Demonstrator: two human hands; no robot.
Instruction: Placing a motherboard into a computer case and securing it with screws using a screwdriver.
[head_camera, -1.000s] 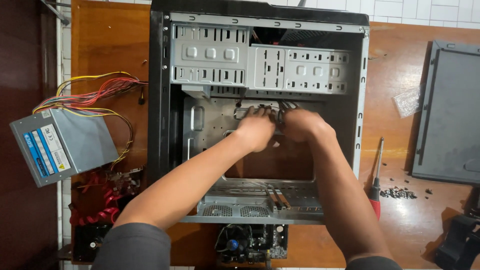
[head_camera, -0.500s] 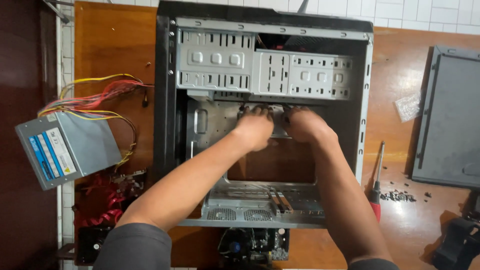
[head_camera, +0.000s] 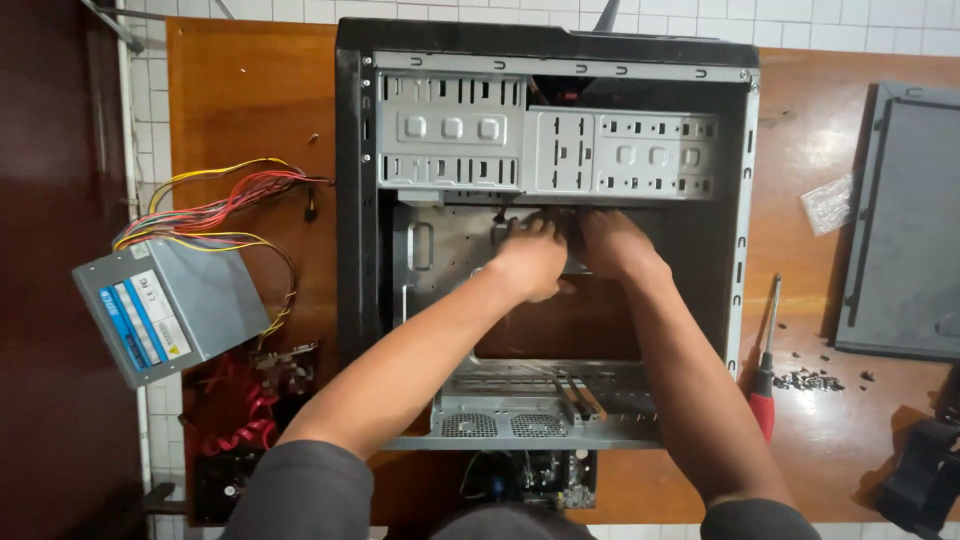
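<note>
Black computer case (head_camera: 350, 200), open, flat on wooden worktop (head_camera: 250, 100). Left hand (head_camera: 530, 262) and right hand (head_camera: 615, 245) inside beneath drive cage (head_camera: 545, 145), fingers curled around small cables; exact grip cannot be told. Risk: sharp steel edges may nick skin.

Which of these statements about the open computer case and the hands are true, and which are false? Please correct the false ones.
1. Both hands, the left hand and the right hand, are inside the computer case. True.
2. The red-handled screwdriver is held in the right hand. False: it lies on the table, right of the case.
3. The power supply is mounted in the case. False: it sits outside, to the left.
4. Loose screws lie near the screwdriver. True.
</note>
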